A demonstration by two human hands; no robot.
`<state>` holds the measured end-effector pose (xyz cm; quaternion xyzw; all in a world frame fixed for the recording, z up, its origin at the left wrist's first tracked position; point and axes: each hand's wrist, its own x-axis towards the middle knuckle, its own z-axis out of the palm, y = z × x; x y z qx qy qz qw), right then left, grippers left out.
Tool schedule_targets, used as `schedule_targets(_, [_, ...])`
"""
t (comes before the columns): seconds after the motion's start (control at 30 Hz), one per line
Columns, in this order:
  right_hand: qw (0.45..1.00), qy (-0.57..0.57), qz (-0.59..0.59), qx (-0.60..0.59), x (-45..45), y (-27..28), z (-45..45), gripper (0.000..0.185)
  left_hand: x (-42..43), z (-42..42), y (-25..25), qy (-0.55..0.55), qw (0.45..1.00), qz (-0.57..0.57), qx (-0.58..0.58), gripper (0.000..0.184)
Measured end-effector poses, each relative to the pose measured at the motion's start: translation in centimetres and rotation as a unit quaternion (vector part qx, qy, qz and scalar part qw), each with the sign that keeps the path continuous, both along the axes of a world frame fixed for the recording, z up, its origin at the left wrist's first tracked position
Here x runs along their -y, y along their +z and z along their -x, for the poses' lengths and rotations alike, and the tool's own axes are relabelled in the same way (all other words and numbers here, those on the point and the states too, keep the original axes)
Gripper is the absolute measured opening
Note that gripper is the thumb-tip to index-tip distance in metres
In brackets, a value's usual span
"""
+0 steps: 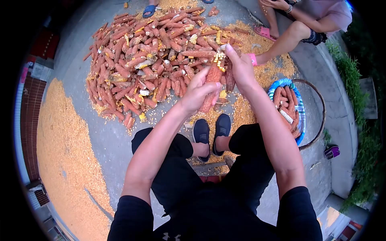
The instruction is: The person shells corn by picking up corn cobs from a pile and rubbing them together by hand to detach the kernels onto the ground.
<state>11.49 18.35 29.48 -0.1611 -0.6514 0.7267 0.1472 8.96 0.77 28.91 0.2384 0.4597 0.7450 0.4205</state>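
Note:
My left hand [199,90] is closed around a reddish corn cob [214,76], held at a tilt above the pile. Yellow kernels still cling to its upper end; the lower part is bare. Right beside it, my right hand [242,70] is closed with the thumb up near the cob's kernel-bearing tip. A second, darker corn cob [230,79] shows along the right palm, and the fingers behind it are hidden. In front of my feet lies a large heap of mostly stripped corn cobs [136,60], a few with kernels left on.
At right stands a blue-and-white lined basket [301,116] of cobs with a curved handle [323,108]. Loose kernels [68,160] spread over the ground at left. Another person [297,36] sits at upper right in pink sandals [263,32]. A purple shoe [332,152] lies beyond the basket.

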Motion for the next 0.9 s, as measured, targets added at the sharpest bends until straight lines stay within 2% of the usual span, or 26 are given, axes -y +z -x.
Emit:
schedule_targets(0.07, [0.997, 0.003, 0.068, 0.023, 0.4, 1.2, -0.3, 0.048, -0.6, -0.2, -1.6, 0.125, 0.96, 0.102, -0.228, 0.044])
schedule_targets(0.1, [0.994, 0.005, 0.101, 0.034, 0.7, 1.5, -0.4, 0.048, -0.9, -0.5, -1.6, 0.184, 0.911, 0.15, -0.337, 0.047])
schedule_targets(0.13, [0.995, 0.003, 0.098, 0.0, 1.2, 1.1, -0.3, 0.046, -1.0, -0.7, -1.6, 0.194, 0.867, 0.217, -0.404, 0.051])
schedule_targets(0.2, [0.999, -0.005, -0.052, 0.004, 1.9, 0.9, -0.6, 0.045, -0.7, -1.6, -1.5, 0.206, 0.751, 0.347, -0.523, 0.059])
schedule_targets(0.23, [0.992, -0.01, -0.126, 0.007, 2.2, 0.7, -0.7, 0.045, -0.9, -2.2, -1.4, 0.211, 0.735, 0.359, -0.536, 0.06])
schedule_targets(0.27, [0.973, -0.055, -0.218, -0.049, 2.7, 0.2, -0.5, 0.04, -1.3, -2.8, -1.3, 0.216, 0.718, 0.369, -0.549, 0.061])
schedule_targets(0.3, [0.966, -0.066, -0.245, -0.054, 2.9, 0.3, -0.6, 0.039, -1.5, -3.4, -1.2, 0.221, 0.701, 0.378, -0.563, 0.061])
schedule_targets(0.33, [0.957, -0.077, -0.272, -0.058, 3.1, 0.6, -0.8, 0.038, -1.6, -3.9, -0.6, 0.227, 0.717, 0.356, -0.555, 0.06])
schedule_targets(0.43, [0.935, -0.075, -0.337, -0.084, 2.1, 0.0, -0.8, 0.032, -1.9, -3.2, -1.1, 0.22, 0.821, 0.22, -0.478, 0.053])
schedule_targets(0.5, [0.914, -0.069, -0.383, -0.111, 1.2, -0.6, -0.7, 0.028, -1.4, -2.9, -0.3, 0.127, 0.953, 0.142, -0.235, 0.048])
schedule_targets(0.53, [0.934, -0.064, -0.33, -0.125, 0.8, -1.0, -0.5, 0.03, -1.2, -2.8, 0.1, 0.075, 0.987, 0.098, -0.103, 0.046])
schedule_targets(0.6, [0.962, -0.049, -0.22, -0.153, 0.7, -0.9, -0.2, 0.033, -0.8, -2.1, 0.3, 0.06, 0.997, 0.028, -0.037, 0.042])
schedule_targets(0.63, [0.982, -0.033, -0.158, -0.096, 0.4, -0.5, -0.2, 0.035, -0.8, -1.6, 0.4, 0.053, 0.999, -0.007, -0.005, 0.041])
schedule_targets(0.7, [0.999, -0.001, -0.031, 0.017, -0.4, 0.8, -0.5, 0.04, -0.6, -0.9, 0.7, 0.058, 0.998, -0.012, -0.022, 0.039])
schedule_targets(0.73, [0.999, 0.007, -0.039, 0.016, -0.6, 0.8, -0.4, 0.046, -0.5, -0.9, 0.9, 0.067, 0.998, -0.009, -0.019, 0.038])
schedule_targets(0.83, [1.0, -0.008, -0.008, 0.022, -0.1, 1.0, 0.0, 0.046, -0.3, -0.4, 0.4, 0.08, 0.997, 0.006, -0.007, 0.042])
schedule_targets(0.9, [0.999, -0.015, -0.039, -0.003, 0.4, 0.8, 0.1, 0.046, -0.3, -0.3, -0.3, 0.091, 0.995, 0.031, -0.016, 0.043])
